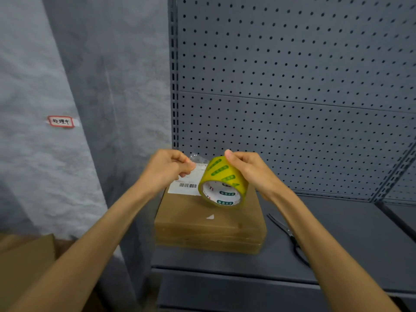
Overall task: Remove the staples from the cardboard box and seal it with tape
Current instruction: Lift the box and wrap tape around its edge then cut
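A flat brown cardboard box [209, 224] lies on a grey metal shelf [337, 255], with a white barcode label [186, 183] at its far left corner. Above the box, my right hand [249, 170] grips a yellowish roll of packing tape [222, 181] with green markings. My left hand [167, 168] pinches the clear free end of the tape [198, 158], pulled a short way out to the left of the roll. Whether any staples sit in the box cannot be seen.
Black-handled scissors [290, 235] lie on the shelf just right of the box, partly under my right forearm. A grey pegboard back panel [292, 86] rises behind. More cardboard [24, 255] sits at lower left beside a grey wall with a small red-bordered label [60, 121].
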Demonstrator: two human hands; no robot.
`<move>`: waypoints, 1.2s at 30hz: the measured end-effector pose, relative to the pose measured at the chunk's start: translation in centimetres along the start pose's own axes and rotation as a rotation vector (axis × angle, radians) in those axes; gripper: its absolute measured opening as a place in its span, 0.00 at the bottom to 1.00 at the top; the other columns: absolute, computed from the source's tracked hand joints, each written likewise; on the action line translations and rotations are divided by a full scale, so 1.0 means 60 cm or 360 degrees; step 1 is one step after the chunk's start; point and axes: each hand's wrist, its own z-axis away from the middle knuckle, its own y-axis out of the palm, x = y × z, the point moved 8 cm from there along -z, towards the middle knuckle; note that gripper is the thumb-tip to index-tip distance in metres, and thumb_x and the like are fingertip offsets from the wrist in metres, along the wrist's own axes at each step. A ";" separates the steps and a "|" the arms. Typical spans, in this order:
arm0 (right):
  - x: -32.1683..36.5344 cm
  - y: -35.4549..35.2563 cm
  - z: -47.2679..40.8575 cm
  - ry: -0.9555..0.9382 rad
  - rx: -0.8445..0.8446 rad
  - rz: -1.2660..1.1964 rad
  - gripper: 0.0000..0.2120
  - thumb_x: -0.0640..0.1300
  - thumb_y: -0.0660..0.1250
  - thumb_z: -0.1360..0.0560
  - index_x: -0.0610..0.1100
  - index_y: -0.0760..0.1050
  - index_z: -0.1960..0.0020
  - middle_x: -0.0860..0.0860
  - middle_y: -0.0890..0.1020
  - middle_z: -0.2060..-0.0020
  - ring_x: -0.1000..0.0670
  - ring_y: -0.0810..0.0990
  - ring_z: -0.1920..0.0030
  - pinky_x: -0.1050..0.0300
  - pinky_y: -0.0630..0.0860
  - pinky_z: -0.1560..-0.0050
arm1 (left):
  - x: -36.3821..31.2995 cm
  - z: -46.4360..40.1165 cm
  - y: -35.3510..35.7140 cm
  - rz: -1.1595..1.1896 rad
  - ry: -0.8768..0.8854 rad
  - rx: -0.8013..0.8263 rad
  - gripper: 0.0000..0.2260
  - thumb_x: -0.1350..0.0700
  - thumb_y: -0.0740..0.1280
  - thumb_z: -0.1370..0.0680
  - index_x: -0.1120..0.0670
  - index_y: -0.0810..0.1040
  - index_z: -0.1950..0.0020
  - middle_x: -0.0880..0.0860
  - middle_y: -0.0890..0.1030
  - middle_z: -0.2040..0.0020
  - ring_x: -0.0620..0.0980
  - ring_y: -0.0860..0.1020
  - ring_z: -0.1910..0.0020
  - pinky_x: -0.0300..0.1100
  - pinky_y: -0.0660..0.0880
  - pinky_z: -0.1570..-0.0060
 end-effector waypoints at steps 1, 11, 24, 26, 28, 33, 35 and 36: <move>0.003 0.010 0.000 0.0001 0.0023 0.0012 0.38 0.65 0.62 0.30 0.26 0.75 0.50 0.32 0.80 0.58 0.41 0.78 0.59 0.46 0.78 0.48 | 0.009 0.003 -0.007 0.0019 -0.0028 -0.0011 0.04 0.60 0.71 0.26 0.57 0.81 0.61 0.51 0.80 0.67 0.44 0.75 0.68 0.34 0.71 0.65; 0.018 0.082 -0.019 0.0065 0.0104 0.0494 0.20 0.52 0.68 0.24 0.35 0.76 0.65 0.46 0.76 0.71 0.49 0.73 0.71 0.57 0.70 0.65 | 0.081 0.029 -0.046 -0.0029 -0.0155 -0.0167 0.08 0.60 0.72 0.27 0.54 0.78 0.66 0.52 0.81 0.66 0.47 0.76 0.67 0.44 0.76 0.58; 0.030 0.101 0.001 0.0199 0.0029 0.0971 0.25 0.56 0.67 0.25 0.31 0.79 0.58 0.45 0.73 0.71 0.49 0.69 0.71 0.58 0.64 0.70 | 0.084 0.034 -0.082 -0.0171 -0.0117 -0.0148 0.05 0.58 0.74 0.28 0.53 0.80 0.63 0.49 0.80 0.66 0.43 0.76 0.66 0.36 0.73 0.61; 0.019 0.105 0.009 0.0245 0.0012 0.0898 0.28 0.58 0.66 0.25 0.30 0.79 0.51 0.39 0.77 0.67 0.49 0.70 0.68 0.58 0.64 0.69 | 0.084 0.031 -0.074 -0.0096 -0.0154 0.0015 0.03 0.60 0.72 0.27 0.56 0.81 0.61 0.49 0.81 0.66 0.42 0.76 0.66 0.35 0.72 0.61; 0.010 0.109 0.017 0.0293 -0.0005 0.0791 0.29 0.59 0.66 0.26 0.30 0.79 0.50 0.34 0.77 0.65 0.50 0.69 0.68 0.58 0.64 0.67 | 0.082 0.028 -0.070 -0.0067 -0.0148 0.0121 0.01 0.61 0.71 0.26 0.58 0.81 0.58 0.48 0.81 0.65 0.42 0.76 0.66 0.34 0.72 0.61; -0.002 0.114 0.042 0.0422 -0.0067 0.0471 0.26 0.62 0.66 0.27 0.36 0.79 0.57 0.49 0.79 0.67 0.52 0.75 0.67 0.58 0.72 0.61 | 0.068 0.019 -0.067 -0.0042 -0.0053 0.0212 0.02 0.61 0.69 0.24 0.57 0.80 0.57 0.48 0.79 0.66 0.41 0.74 0.67 0.31 0.72 0.65; -0.008 0.121 0.055 0.0482 -0.0036 0.0328 0.22 0.59 0.67 0.26 0.38 0.80 0.54 0.46 0.84 0.59 0.48 0.82 0.59 0.52 0.77 0.52 | 0.061 0.017 -0.064 -0.0044 -0.0007 0.0234 0.03 0.62 0.68 0.24 0.57 0.80 0.57 0.47 0.78 0.68 0.41 0.74 0.69 0.29 0.72 0.67; -0.009 0.124 0.061 0.0506 -0.0029 0.0257 0.19 0.56 0.68 0.26 0.39 0.81 0.51 0.46 0.85 0.56 0.48 0.83 0.56 0.51 0.77 0.48 | 0.058 0.016 -0.063 -0.0042 0.0016 0.0241 0.04 0.62 0.68 0.24 0.57 0.80 0.58 0.47 0.78 0.68 0.41 0.74 0.69 0.28 0.72 0.67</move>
